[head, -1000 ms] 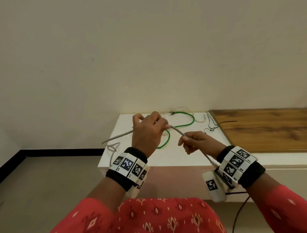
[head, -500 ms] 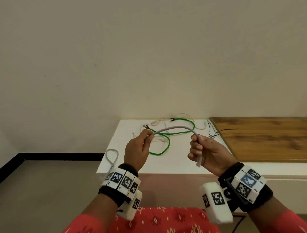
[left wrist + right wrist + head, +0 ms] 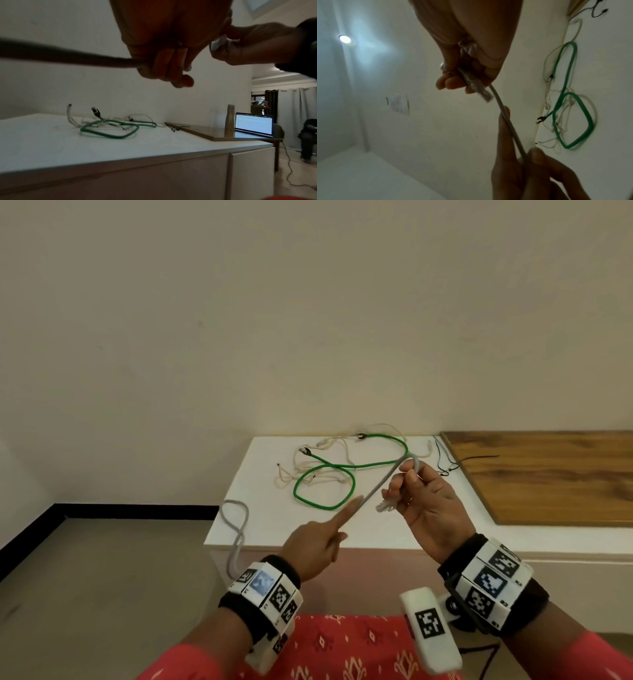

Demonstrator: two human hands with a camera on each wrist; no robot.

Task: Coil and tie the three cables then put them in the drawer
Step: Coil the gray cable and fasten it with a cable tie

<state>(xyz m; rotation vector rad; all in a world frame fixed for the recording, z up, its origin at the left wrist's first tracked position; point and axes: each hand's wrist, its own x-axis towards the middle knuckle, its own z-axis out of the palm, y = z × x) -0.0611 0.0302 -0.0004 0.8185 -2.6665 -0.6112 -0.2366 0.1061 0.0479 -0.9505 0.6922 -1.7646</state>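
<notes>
A grey cable (image 3: 383,485) runs taut between my two hands above the white cabinet top (image 3: 260,508). My right hand (image 3: 416,491) grips its plug end, the cable bent in a small loop over the fingers; the clear plug (image 3: 477,85) sticks out below. My left hand (image 3: 329,529) pinches the cable lower down, forefinger stretched along it (image 3: 513,132). The cable's slack (image 3: 236,522) hangs over the cabinet's left edge. A green cable (image 3: 329,477) and a thin white cable (image 3: 308,463) lie loose and tangled on the top.
A wooden desktop (image 3: 548,474) adjoins the cabinet on the right, with thin black ties (image 3: 448,463) at the seam. Drawer fronts (image 3: 171,175) show under the top. A laptop (image 3: 254,124) and a bottle (image 3: 230,119) stand farther right. Bare wall behind.
My left hand has slid down the grey cable toward me, pulling it straight. The right hand has turned palm up, with the plug end now hanging below its fingers.
</notes>
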